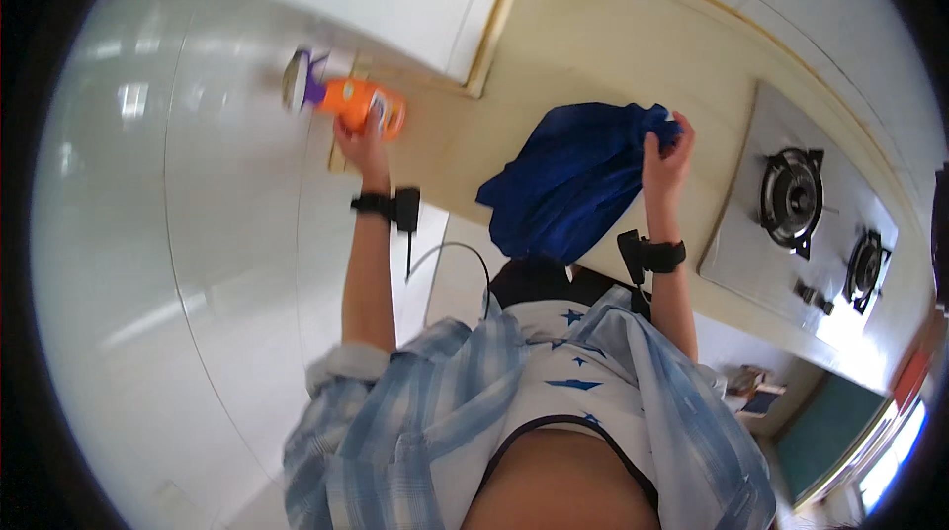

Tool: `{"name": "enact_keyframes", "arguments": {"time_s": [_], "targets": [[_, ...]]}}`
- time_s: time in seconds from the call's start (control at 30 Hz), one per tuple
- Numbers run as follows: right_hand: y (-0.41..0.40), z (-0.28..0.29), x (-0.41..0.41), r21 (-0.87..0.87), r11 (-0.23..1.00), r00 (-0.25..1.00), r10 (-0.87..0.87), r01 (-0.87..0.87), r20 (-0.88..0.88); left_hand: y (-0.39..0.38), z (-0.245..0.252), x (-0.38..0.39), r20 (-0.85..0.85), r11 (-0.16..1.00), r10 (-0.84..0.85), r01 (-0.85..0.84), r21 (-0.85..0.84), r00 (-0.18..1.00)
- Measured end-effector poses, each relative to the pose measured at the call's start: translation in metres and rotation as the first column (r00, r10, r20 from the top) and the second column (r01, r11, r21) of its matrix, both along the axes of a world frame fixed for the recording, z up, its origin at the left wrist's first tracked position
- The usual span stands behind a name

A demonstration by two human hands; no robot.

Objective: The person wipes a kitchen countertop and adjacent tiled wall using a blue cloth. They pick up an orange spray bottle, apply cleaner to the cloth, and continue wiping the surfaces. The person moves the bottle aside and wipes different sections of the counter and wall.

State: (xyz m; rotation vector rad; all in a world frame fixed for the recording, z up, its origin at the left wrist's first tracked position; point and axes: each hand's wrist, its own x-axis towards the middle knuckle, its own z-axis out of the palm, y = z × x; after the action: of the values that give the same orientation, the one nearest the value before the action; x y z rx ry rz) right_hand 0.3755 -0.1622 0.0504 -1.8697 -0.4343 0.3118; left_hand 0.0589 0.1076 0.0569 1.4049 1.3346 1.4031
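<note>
An orange spray bottle [345, 95] with a purple and white trigger head is gripped in my left hand [363, 144], close to the white tiled wall. Its head points left, towards the tiles. My right hand [667, 155] pinches one end of a dark blue cloth [571, 174]. The cloth spreads leftward over the cream countertop [593, 33], and its lower end hangs past the counter's front edge. Under my left fingers part of the bottle's body is hidden.
A gas stove [741, 218] with two black burners is set into the counter at the right. White tiles [237, 159] cover the wall on my left. A tiled wall block [385, 3] juts out at the back. A green panel [838, 426] stands at the lower right.
</note>
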Motion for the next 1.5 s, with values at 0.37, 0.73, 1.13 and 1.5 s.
{"name": "enact_keyframes", "arguments": {"time_s": [0.37, 0.73, 1.13, 1.5], "targets": [[-0.017, -0.024, 0.026, 0.05, 0.997, 0.998, 0.053, -0.052, -0.028, 0.032, -0.042, 0.013, 0.43, 0.99, -0.055, -0.007, 0.142, 0.901], [-0.024, -0.038, 0.01, 0.452, 0.875, 0.809, 0.136, 0.172, -0.572, 0.001, -0.001, 0.032, 0.472, 0.994, 0.101, -0.07, -0.084, 0.876], [-0.024, -0.024, -0.016, 0.233, 0.963, 0.685, 0.079, 0.135, -0.724, 0.018, -0.04, 0.003, -0.265, 0.933, 0.341, -0.292, 0.21, 0.902], [-0.015, -0.018, -0.014, 0.181, 0.974, 0.754, 0.016, 0.137, -0.657, 0.005, -0.017, 0.017, -0.083, 0.98, 0.199, -0.198, 0.024, 0.976]]}}
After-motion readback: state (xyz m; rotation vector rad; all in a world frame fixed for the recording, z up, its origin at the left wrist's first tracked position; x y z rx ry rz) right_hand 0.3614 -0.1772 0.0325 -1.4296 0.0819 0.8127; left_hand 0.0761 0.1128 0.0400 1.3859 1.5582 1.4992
